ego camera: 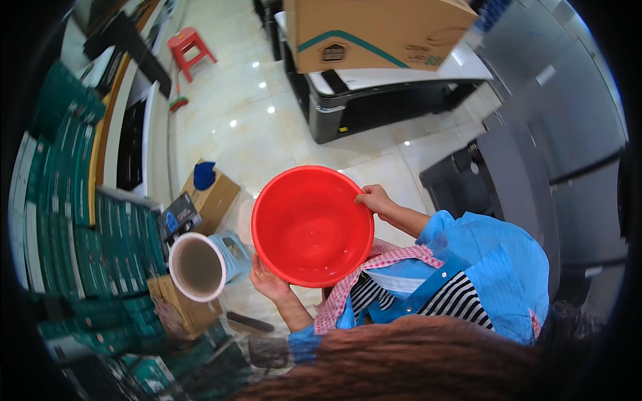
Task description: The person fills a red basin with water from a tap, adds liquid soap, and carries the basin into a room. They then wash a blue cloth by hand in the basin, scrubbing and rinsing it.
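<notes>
A red plastic basin (313,225) is held in front of my body, its open top facing me. It looks empty apart from a few shiny spots, perhaps drops. My right hand (377,200) grips its rim at the upper right, thumb over the edge. My left hand (269,281) supports the lower left side, palm turned up and fingers partly behind the wall. Left of the basin stands a bucket with a pale rim (174,268), holding cloudy greyish water. A translucent light blue plastic container (235,253) is beside it. Behind the basin's left edge, a pale object (246,223) is mostly hidden.
Stacked green boxes (65,200) line the left side. Cardboard boxes (218,200) sit on the tiled floor (225,145) near the bucket. A large carton (371,35) rests on a table (326,105) ahead. A red stool (188,47) stands farther off; grey cabinets (567,115) are right.
</notes>
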Action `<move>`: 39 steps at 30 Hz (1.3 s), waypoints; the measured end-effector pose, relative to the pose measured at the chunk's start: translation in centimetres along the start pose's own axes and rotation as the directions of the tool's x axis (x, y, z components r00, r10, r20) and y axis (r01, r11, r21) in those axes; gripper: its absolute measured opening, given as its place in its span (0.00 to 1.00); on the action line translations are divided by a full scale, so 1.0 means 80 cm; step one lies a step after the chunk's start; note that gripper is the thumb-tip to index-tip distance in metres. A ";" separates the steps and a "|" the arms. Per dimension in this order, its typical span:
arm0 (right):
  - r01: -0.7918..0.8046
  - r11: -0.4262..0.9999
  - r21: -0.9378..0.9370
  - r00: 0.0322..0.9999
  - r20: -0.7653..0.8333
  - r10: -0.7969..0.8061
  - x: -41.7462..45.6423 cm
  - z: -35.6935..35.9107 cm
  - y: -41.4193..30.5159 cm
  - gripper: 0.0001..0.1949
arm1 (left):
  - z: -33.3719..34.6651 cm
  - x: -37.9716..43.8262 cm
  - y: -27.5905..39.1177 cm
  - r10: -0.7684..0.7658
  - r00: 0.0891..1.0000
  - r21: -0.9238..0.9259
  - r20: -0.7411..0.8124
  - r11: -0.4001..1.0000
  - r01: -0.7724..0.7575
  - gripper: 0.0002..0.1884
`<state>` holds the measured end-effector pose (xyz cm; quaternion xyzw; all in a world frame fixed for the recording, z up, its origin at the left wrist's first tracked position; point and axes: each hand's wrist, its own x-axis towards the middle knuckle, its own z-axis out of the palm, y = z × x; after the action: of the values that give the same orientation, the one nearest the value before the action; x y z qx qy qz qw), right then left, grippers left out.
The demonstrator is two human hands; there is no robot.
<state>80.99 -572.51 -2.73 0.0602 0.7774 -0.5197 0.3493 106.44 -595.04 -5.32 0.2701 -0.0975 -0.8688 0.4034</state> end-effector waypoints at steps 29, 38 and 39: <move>0.295 0.942 -0.159 0.901 0.374 -0.219 -0.057 0.107 -0.022 0.04 | -0.072 -0.164 0.071 0.346 0.928 -0.309 -0.140 0.875 -0.373 0.26; 0.278 0.945 -0.175 0.834 0.531 -0.148 -0.052 0.122 -0.056 0.06 | -0.064 -0.189 0.058 0.423 0.884 -0.402 -0.197 0.788 -0.466 0.25; 0.269 0.951 -0.153 0.831 0.536 -0.149 -0.040 0.124 -0.053 0.07 | -0.062 -0.189 0.051 0.430 0.878 -0.404 -0.210 0.780 -0.479 0.25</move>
<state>86.23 -581.96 0.34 -0.2074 0.7094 -0.4614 0.4908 119.80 -586.06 -1.97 0.1850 0.0626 -0.7288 0.6563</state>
